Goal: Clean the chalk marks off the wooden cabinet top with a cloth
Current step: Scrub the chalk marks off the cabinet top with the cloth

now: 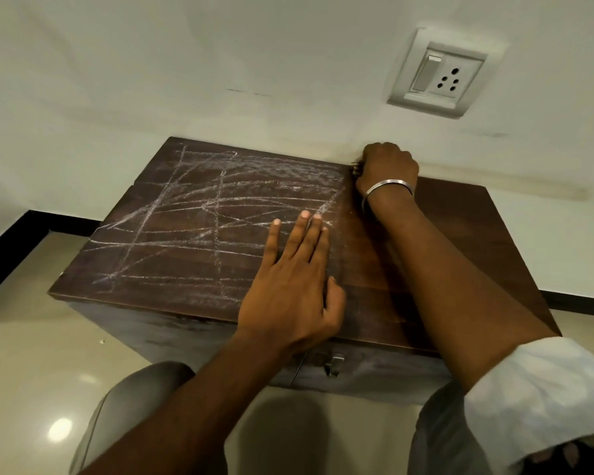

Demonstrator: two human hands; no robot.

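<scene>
A pale, off-white wall [220, 63] fills the upper part of the view, with a few faint dark scuffs and a long smudged streak running along it to the right. A white switch-and-socket plate [439, 74] is set into the wall at the upper right, one rocker switch beside a five-hole socket. A black skirting board [18, 241] runs along the foot of the wall on the left and shows again at the far right. The floor [31, 354] is glossy beige tile, and a bright round reflection of a light [59, 429] sits on it at the lower left.
</scene>
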